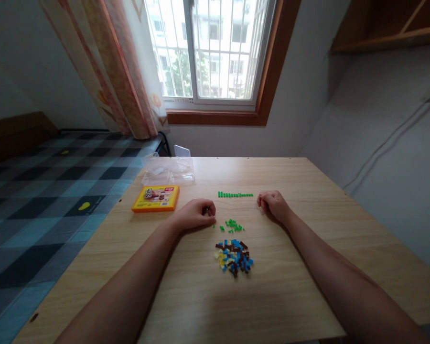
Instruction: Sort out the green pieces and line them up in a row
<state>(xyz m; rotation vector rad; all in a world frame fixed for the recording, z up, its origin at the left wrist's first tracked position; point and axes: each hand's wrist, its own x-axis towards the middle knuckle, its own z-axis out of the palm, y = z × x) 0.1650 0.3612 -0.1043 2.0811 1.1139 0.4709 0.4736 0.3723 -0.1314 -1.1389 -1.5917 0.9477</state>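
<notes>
Wooden table [308,267]; orange box [155,198] and clear bag [168,171] far left. Mixed brick pile [234,258] nearest, 1 green row [235,194] beyond, loose green bricks [231,225] between. Left hand [195,214] and right hand [274,205] rest curled shut either side, contents hidden. Looks mid-sorting greens; lifting 1 needs a fine pinch.

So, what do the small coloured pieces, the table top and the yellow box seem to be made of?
The small coloured pieces look like moulded plastic: bright, even colours and blocky shapes, though they are too small to be sure. The table top looks like light wood or wood-look laminate: visible grain, smooth, faint sheen. The yellow box seems printed cardboard: flat, crisp edges, a picture on top.
</notes>
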